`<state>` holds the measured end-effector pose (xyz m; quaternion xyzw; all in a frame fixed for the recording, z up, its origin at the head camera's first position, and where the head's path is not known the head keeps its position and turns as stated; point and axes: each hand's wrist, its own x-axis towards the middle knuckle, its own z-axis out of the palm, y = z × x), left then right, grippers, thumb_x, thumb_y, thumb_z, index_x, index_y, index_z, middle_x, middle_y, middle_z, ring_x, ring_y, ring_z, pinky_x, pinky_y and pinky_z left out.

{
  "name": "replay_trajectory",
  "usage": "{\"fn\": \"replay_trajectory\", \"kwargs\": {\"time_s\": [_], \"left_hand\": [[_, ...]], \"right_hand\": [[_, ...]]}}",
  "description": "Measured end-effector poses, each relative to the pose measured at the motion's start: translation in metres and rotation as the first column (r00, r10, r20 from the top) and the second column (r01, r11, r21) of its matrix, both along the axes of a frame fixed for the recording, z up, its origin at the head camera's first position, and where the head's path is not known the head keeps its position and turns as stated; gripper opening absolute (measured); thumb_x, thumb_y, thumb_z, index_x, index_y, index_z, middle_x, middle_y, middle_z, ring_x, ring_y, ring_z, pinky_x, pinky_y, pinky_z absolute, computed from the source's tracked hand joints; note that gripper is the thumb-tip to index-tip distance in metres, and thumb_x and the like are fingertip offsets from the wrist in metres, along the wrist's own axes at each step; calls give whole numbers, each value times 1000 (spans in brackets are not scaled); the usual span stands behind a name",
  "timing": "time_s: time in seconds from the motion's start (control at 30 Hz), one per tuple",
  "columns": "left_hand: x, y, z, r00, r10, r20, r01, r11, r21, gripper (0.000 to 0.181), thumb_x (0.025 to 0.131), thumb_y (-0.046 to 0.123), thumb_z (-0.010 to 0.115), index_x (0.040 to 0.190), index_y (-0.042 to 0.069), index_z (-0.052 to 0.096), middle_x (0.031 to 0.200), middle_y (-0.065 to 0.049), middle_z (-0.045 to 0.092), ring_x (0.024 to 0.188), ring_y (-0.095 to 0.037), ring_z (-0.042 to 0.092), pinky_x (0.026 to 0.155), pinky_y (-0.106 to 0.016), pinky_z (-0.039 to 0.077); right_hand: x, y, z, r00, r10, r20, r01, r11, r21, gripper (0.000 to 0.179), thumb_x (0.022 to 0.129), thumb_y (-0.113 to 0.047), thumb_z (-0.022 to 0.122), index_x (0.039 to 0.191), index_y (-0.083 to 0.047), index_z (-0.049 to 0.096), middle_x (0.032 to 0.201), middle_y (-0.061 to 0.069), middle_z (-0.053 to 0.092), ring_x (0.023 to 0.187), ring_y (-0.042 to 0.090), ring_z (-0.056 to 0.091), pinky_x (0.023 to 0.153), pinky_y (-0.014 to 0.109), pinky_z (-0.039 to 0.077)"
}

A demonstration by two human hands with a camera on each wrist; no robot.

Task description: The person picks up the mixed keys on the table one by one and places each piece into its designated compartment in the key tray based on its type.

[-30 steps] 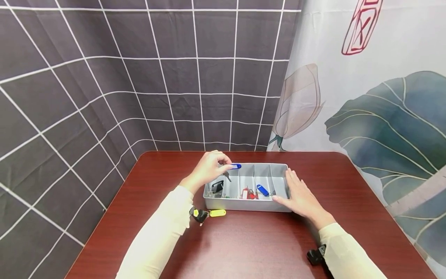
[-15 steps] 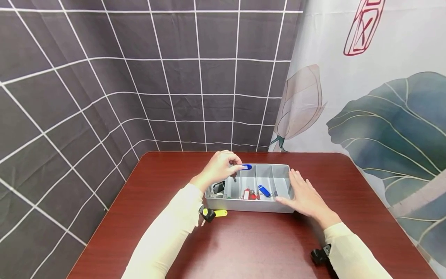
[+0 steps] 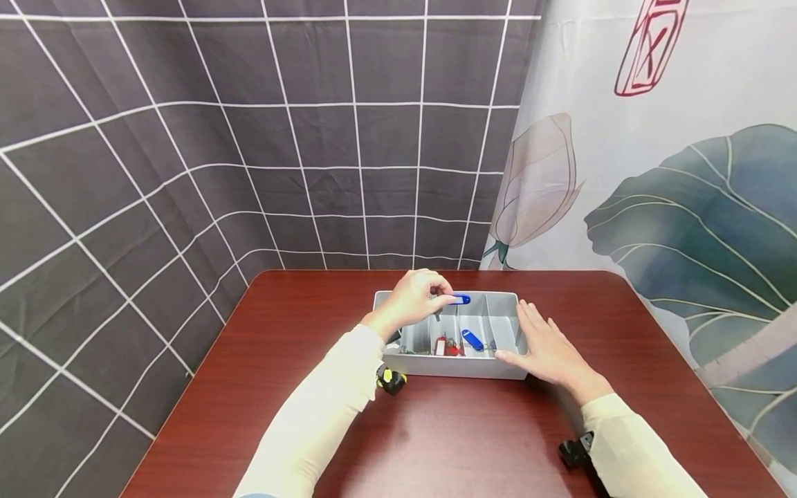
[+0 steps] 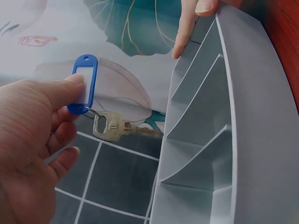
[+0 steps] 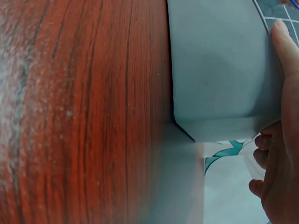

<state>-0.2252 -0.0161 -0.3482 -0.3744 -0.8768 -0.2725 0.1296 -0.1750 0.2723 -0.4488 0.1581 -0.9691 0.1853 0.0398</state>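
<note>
My left hand (image 3: 414, 301) is over the back part of a grey divided tray (image 3: 454, 366). Thumb and fingers pinch a blue key tag (image 4: 85, 84), from which a key (image 4: 110, 127) dangles on a ring. My right hand (image 3: 551, 353) rests against the tray's right end, its thumb on the front rim and its fingers extended along the side. Inside the tray, another blue key tag (image 3: 472, 339) lies in the compartment second from the right. Red tags (image 3: 441, 346) lie in the compartment left of it. My left arm partly covers the leftmost compartment.
The tray stands on a reddish-brown wooden table (image 3: 473, 436). A dark gridded curtain (image 3: 311, 138) hangs behind and to the left, and a white flower-printed curtain (image 3: 573, 69) on the right. A black wrist camera (image 3: 391, 380) sits in front of the tray's left end.
My left hand has moved right above the tray, carrying the blue key tag and key. The yellow tag before the tray is now mostly covered by my left wrist. My right hand stays on the tray.
</note>
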Motion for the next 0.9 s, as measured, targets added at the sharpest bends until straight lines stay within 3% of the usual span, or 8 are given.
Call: {"fn": "replay_trajectory", "kwargs": {"time_s": [0.47,0.9], "left_hand": [[-8,39,-15,996,0,94,-4,999,45,9,85,23,75,85,14,74,77,7,65,73,-4,55,68,-13,43],[-11,51,-37,990,27,141,-40,995,90,8,84,23,76,81,16,73,74,10,64,70,-1,54,65,-12,43]], "right_hand": [[0,2,-5,1000,-5,-2,5,1000,-19,111,79,-61,67,151,4,12,157,23,13,143,41,15,108,64,16],[-2,0,-5,1000,-4,1,4,1000,-24,113,78,-65,64,152,2,12,157,22,14,143,40,15,108,63,16]]}}
